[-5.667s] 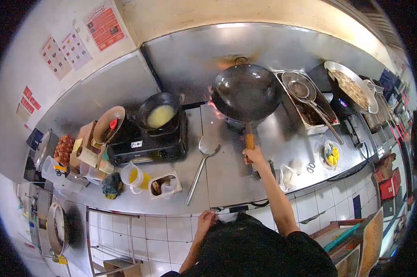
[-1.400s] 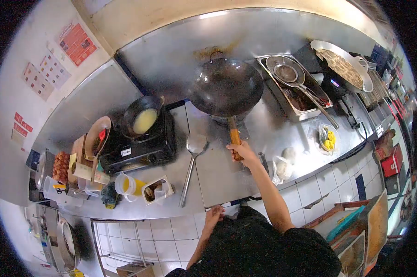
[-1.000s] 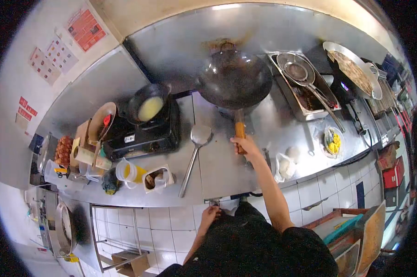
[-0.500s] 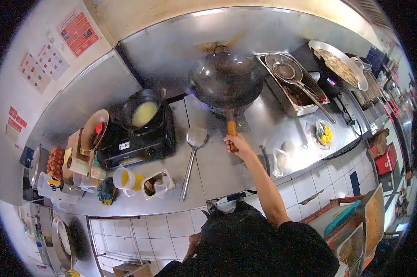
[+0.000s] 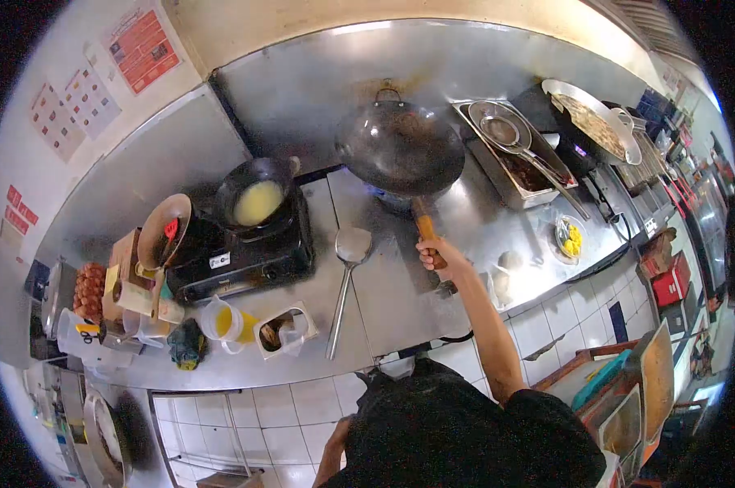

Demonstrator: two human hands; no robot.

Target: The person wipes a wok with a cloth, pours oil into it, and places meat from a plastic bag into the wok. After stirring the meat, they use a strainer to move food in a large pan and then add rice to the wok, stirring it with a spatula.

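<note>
Your right hand [image 5: 440, 253] is clamped on the wooden handle [image 5: 424, 224] of the wok [image 5: 400, 154], which sits at twelve o'clock, its handle running toward you at about five o'clock from the bowl. Your left hand [image 5: 340, 431] is low at seven o'clock, partly hidden by your shirt [image 5: 457, 423], so I can't tell its grip. With a blue glow [image 5: 393, 198] under the near rim, hold the wrist firm, fingers well back from the metal, and steer the bowl smoothly and level. Mind the strainer [image 5: 500, 128] at one o'clock and the spatula [image 5: 353, 246] at eleven. The red poster [image 5: 143, 53] at ten o'clock and the stove's white label [image 5: 220, 261] carry print too small to read; no brand is legible.
</note>
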